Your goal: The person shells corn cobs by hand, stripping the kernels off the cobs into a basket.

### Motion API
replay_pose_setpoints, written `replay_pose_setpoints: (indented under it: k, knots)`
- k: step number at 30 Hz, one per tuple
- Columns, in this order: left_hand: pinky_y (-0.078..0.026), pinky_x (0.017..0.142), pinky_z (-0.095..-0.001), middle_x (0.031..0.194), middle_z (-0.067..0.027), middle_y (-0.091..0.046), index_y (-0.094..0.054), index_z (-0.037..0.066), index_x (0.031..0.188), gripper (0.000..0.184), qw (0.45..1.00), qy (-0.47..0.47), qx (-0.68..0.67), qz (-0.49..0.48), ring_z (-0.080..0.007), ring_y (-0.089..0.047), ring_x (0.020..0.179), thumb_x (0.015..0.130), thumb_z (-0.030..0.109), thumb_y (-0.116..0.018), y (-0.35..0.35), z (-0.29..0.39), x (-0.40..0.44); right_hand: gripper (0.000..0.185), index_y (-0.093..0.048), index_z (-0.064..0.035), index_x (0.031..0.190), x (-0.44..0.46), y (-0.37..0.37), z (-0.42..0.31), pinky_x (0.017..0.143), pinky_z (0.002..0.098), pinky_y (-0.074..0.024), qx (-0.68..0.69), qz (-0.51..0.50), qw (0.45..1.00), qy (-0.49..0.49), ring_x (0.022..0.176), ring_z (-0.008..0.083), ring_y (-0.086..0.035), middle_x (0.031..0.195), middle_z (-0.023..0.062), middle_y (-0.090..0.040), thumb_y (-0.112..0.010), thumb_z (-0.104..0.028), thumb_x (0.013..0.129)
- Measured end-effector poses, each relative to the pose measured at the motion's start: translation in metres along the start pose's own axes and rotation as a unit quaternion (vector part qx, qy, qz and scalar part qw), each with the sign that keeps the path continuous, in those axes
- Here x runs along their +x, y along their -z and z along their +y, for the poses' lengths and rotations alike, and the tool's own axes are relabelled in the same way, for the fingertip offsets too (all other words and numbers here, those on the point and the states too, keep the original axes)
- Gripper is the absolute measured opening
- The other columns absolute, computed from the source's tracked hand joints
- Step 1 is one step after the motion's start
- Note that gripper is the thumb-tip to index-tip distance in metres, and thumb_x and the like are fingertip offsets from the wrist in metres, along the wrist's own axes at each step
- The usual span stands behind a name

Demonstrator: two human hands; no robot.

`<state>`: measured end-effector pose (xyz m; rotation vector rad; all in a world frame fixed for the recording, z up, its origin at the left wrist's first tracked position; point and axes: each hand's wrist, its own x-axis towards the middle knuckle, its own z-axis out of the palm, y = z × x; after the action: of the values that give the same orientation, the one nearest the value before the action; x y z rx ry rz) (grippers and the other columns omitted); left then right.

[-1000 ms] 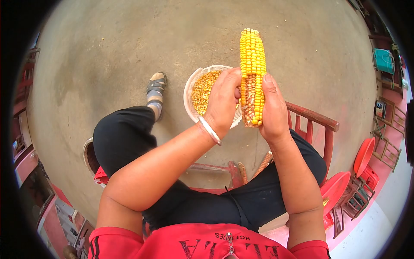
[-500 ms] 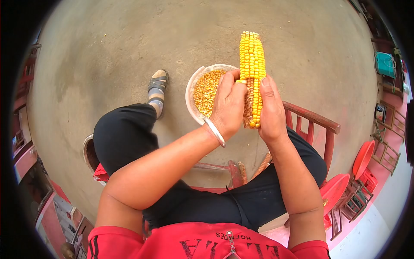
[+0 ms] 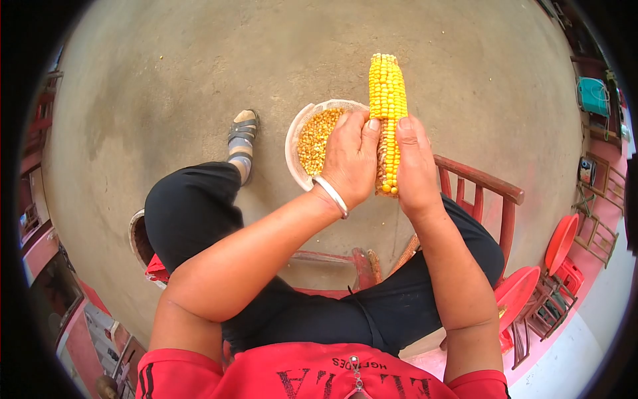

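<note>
A yellow corn cob (image 3: 387, 86) stands nearly upright in the picture between my two hands. Its upper part is full of kernels, while bare strips of cob show lower down. My left hand (image 3: 353, 156), with a pale bangle at the wrist, is closed against the cob's left side, its thumb pressed to the kernels. Wrapped round the right side is my right hand (image 3: 417, 166), its thumb lying along the kernel rows. Just left of the cob, a round pale basket (image 3: 293, 149) holds loose corn kernels (image 3: 318, 136); my left hand covers part of it.
A red wooden chair (image 3: 482, 179) stands by my right leg. My sandalled foot (image 3: 243, 136) rests on the concrete floor (image 3: 173, 86) left of the basket. Along the right edge are red basins (image 3: 561, 243), small wooden stools (image 3: 601, 233) and a teal box (image 3: 593, 96).
My left thumb has shifted right and up onto the cob. My right thumb has moved slightly left across the kernels, and the cob has dipped a little at its top.
</note>
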<state>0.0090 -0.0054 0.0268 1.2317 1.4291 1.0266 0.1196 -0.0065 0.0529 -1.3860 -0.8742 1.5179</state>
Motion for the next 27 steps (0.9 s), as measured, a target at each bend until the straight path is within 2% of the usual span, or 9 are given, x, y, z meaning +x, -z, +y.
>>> replay_pose_setpoints:
  k: [1, 3, 12, 19, 22, 24, 25, 26, 27]
  knots:
    - [-0.046, 0.081, -0.0337, 0.094, -0.0136, -0.064, -0.06, -0.003, 0.105, 0.026, 1.0, 0.0, 0.0, -0.001, -0.0217, -0.06, 0.088, 0.099, 0.018, -0.046, -0.001, -0.001, -0.001, 0.043, -0.044, 0.0015, 0.129, 0.0, 0.0, 0.005, 0.084, 0.0282, -0.0468, 0.0, 0.001, 1.0, 0.0, 0.097, 0.0127, -0.056, 0.11, 0.0096, -0.057, -0.04, -0.032, 0.103]
    - [-0.042, 0.076, -0.047, 0.087, -0.0232, -0.057, -0.059, -0.002, 0.091, 0.026, 1.0, -0.005, 0.014, 0.012, -0.0398, -0.054, 0.086, 0.098, 0.018, -0.044, -0.005, -0.005, -0.002, 0.043, -0.044, 0.0028, 0.128, 0.002, 0.003, 0.016, 0.082, 0.0289, -0.0472, -0.058, 0.014, 0.998, 0.015, 0.095, 0.0136, -0.056, 0.108, 0.0109, -0.058, -0.039, -0.032, 0.103]
    - [-0.044, 0.072, -0.0481, 0.083, -0.0227, -0.059, -0.06, -0.002, 0.089, 0.026, 0.998, -0.031, 0.04, 0.021, -0.0407, -0.057, 0.08, 0.097, 0.018, -0.045, -0.009, -0.011, -0.006, 0.043, -0.046, 0.0029, 0.125, 0.0, 0.01, 0.023, 0.082, 0.032, -0.0479, -0.094, 0.023, 0.995, 0.01, 0.095, 0.0166, -0.058, 0.106, 0.0134, -0.061, -0.038, -0.034, 0.103]
    - [-0.044, 0.072, -0.0479, 0.082, -0.0222, -0.059, -0.06, -0.001, 0.089, 0.025, 0.998, -0.016, 0.054, 0.014, -0.0412, -0.057, 0.079, 0.097, 0.018, -0.046, -0.007, -0.011, -0.005, 0.044, -0.047, 0.0032, 0.124, -0.002, 0.006, 0.023, 0.083, 0.0338, -0.0479, -0.135, 0.03, 0.99, 0.031, 0.097, 0.0191, -0.059, 0.108, 0.0151, -0.061, -0.039, -0.035, 0.103]
    - [-0.044, 0.073, -0.0477, 0.086, -0.0226, -0.058, -0.059, -0.001, 0.092, 0.023, 0.997, -0.024, 0.072, -0.001, -0.0411, -0.056, 0.083, 0.097, 0.017, -0.046, -0.002, 0.001, -0.004, 0.047, -0.047, 0.0037, 0.123, -0.002, 0.003, 0.014, 0.084, 0.0326, -0.0471, -0.115, 0.044, 0.992, 0.036, 0.098, 0.0178, -0.058, 0.107, 0.0142, -0.06, -0.043, -0.039, 0.102]
    - [-0.043, 0.076, -0.048, 0.094, -0.0227, -0.056, -0.057, -0.001, 0.097, 0.02, 0.996, -0.058, 0.065, -0.007, -0.0413, -0.055, 0.089, 0.097, 0.015, -0.046, 0.002, 0.013, -0.002, 0.052, -0.048, 0.0032, 0.122, 0.002, 0.004, -0.002, 0.085, 0.0296, -0.0462, -0.016, 0.019, 0.999, -0.036, 0.096, 0.0154, -0.057, 0.106, 0.0118, -0.06, -0.049, -0.043, 0.099]
    - [-0.043, 0.078, -0.0479, 0.099, -0.0224, -0.054, -0.055, -0.002, 0.103, 0.019, 0.993, -0.081, 0.085, -0.029, -0.0412, -0.054, 0.092, 0.096, 0.014, -0.046, 0.006, 0.018, -0.001, 0.052, -0.048, 0.0032, 0.122, 0.006, 0.008, -0.01, 0.085, 0.0296, -0.0462, -0.017, 0.023, 0.999, -0.033, 0.096, 0.0154, -0.057, 0.106, 0.0118, -0.06, -0.049, -0.043, 0.099]
    - [-0.043, 0.078, -0.0479, 0.099, -0.0224, -0.054, -0.055, -0.002, 0.103, 0.019, 0.992, -0.084, 0.084, -0.033, -0.0412, -0.054, 0.092, 0.096, 0.014, -0.046, 0.008, 0.023, -0.001, 0.052, -0.048, 0.0005, 0.121, 0.01, 0.015, -0.017, 0.084, 0.0288, -0.0462, 0.009, 0.0, 0.999, -0.039, 0.095, 0.0137, -0.057, 0.104, 0.0086, -0.059, -0.051, -0.046, 0.097]
    - [-0.043, 0.079, -0.0475, 0.098, -0.0224, -0.054, -0.054, -0.002, 0.104, 0.019, 0.987, -0.09, 0.112, -0.078, -0.0411, -0.054, 0.092, 0.096, 0.014, -0.046, 0.01, 0.028, -0.003, 0.052, -0.049, -0.0023, 0.119, 0.012, 0.019, -0.023, 0.084, 0.028, -0.0463, 0.035, -0.024, 0.998, -0.047, 0.093, 0.012, -0.056, 0.102, 0.0054, -0.058, -0.053, -0.049, 0.095]
